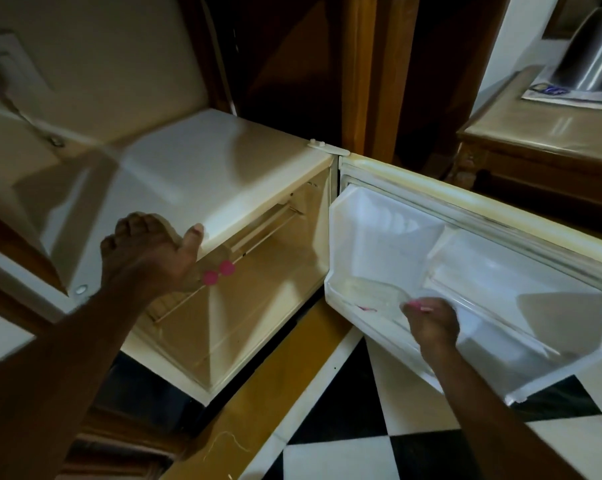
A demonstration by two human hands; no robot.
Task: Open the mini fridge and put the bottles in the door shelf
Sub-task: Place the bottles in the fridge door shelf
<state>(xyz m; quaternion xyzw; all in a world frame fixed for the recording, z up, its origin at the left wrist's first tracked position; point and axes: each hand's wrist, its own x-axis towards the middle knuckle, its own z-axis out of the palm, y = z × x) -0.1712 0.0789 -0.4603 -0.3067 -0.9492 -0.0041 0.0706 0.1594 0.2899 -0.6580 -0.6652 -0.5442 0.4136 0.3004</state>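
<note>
The white mini fridge [223, 174] stands open, and its door [500, 237] is swung out to the right. My left hand [147, 251] is at the front edge of the fridge top, thumb against that edge. It is closed around two clear bottles whose pink caps [218, 273] stick out to the right. My right hand [431, 325] reaches into the door shelf [341, 299]. There it grips a clear bottle [372, 289] that lies tilted in the shelf, with pink showing at my fingertips.
Inside the fridge is a wire rack [188, 299]. A wooden side table [534, 133] with a steel kettle [590, 53] stands behind the door. The floor is black and white tile [361, 427] with a yellow strip. A wall socket [5, 64] is at upper left.
</note>
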